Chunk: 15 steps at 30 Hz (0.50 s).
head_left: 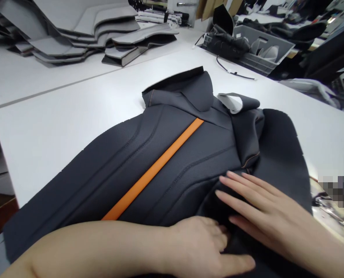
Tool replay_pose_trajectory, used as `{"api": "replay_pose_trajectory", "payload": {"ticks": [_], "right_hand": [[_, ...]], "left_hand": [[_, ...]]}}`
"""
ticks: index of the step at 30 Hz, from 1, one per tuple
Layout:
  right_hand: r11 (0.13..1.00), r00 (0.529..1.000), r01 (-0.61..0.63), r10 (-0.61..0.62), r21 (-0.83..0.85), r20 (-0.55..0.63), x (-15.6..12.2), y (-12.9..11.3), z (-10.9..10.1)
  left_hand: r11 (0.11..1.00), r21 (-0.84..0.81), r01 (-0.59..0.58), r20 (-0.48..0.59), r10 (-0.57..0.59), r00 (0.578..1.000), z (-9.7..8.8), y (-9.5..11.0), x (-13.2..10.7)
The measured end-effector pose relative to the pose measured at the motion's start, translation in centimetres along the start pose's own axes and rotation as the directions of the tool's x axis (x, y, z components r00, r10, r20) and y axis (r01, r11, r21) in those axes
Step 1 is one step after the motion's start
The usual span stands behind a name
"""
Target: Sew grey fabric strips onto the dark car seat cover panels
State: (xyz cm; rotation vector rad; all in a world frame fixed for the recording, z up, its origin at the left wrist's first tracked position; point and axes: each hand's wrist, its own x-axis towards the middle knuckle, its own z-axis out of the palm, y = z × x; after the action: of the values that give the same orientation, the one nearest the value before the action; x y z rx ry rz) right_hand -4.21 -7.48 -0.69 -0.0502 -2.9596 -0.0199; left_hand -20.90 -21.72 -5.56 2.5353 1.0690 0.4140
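A black seat cover with an orange centre stripe and stitched seams lies spread across the white table. My left hand reaches across its lower part; the fingers are curled into the dark material and the thumb is stretched out to the right. My right hand rests on the cover just beyond, palm down, with fingers extended and spread over a fold. At the far end the cover's flaps stand up, and one turned-over flap shows a white underside. Part of the cover lies hidden beneath both hands.
Stacked grey-backed panels lie on the adjoining table at the back left. A grey crate with dark pieces stands at the far right, near a thin black cord. Shiny metal machine parts sit at the right edge.
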Motion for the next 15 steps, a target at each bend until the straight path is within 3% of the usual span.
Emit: {"api": "replay_pose_trajectory", "payload": {"ticks": [4,7,10,12,15], "right_hand": [[0.999,0.991,-0.040,0.042,-0.015,0.127,1.8,0.7,3.2],[0.993,0.984,-0.104,0.095,0.048,0.153,1.4,1.1,4.0],[0.987,0.989,-0.118,0.107,0.109,0.101,1.0,1.2,4.2],[0.982,0.992,-0.122,0.116,0.146,0.049,0.7,1.1,4.4],[0.967,0.993,-0.115,0.118,0.227,0.000,-0.2,1.1,5.2]], "left_hand": [[0.997,-0.008,-0.078,-0.003,0.078,0.997,0.4,-0.1,-0.5],[0.995,-0.051,-0.087,-0.041,0.085,0.996,0.3,-0.4,-0.3],[0.995,-0.042,0.092,-0.148,-0.098,0.984,-0.5,-1.4,-0.1],[0.956,0.024,0.292,-0.211,-0.281,0.936,-1.1,-2.4,-0.3],[0.903,0.102,0.418,-0.196,-0.394,0.898,-1.8,-3.7,-1.0]]}}
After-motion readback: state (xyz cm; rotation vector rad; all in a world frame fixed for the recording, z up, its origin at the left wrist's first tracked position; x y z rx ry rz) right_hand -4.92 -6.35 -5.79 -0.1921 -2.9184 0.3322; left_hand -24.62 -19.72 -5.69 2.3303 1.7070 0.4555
